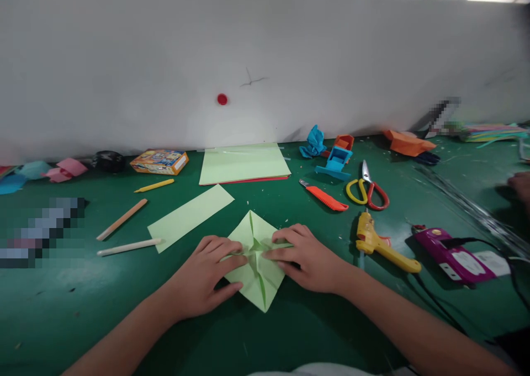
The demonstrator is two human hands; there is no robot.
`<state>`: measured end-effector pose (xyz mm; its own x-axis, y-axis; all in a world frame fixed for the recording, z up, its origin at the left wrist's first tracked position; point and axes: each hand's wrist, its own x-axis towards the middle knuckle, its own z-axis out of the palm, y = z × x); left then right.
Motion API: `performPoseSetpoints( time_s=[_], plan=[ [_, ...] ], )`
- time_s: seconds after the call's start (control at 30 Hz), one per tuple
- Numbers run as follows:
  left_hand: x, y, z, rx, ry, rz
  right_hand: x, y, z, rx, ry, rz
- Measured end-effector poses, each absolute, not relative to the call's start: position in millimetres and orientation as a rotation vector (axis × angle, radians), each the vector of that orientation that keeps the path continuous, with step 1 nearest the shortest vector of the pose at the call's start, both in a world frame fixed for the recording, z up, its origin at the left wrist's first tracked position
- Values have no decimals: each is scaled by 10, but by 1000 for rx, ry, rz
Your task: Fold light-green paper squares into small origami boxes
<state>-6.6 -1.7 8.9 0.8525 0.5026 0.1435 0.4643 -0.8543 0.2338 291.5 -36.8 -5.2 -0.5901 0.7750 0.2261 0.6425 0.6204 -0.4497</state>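
Note:
A light green folded paper square (265, 296) lies on the table in front of me, one corner toward me. Its flaps meet at the middle, with slits standing open above and below. My left hand (207, 276) rests on its left side, fingers stretched over the flap and thumb spread lower down. From the other side my right hand (308, 260) presses on the right flap, its fingers apart and their tips near the middle. The left and right corners are hidden under my hands. A green paper strip (190, 216) lies beyond my left hand.
Green sheets (244, 163) lie against the white wall. On the right are an orange cutter (327, 197), scissors (368, 188), a yellow glue gun (381, 243) and a purple corded box (455, 254). Sticks (122, 220) and a yellow pen (155, 185) lie left. Another person's hand shows far right.

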Motion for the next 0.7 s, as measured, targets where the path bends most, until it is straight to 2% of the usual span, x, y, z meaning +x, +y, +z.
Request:
performPoseSetpoints(
  time_s=[0.7],
  plan=[
    [-31,-32,93,3063,605,167,2876,-405,20,-1124,-2526,552]
  ],
)
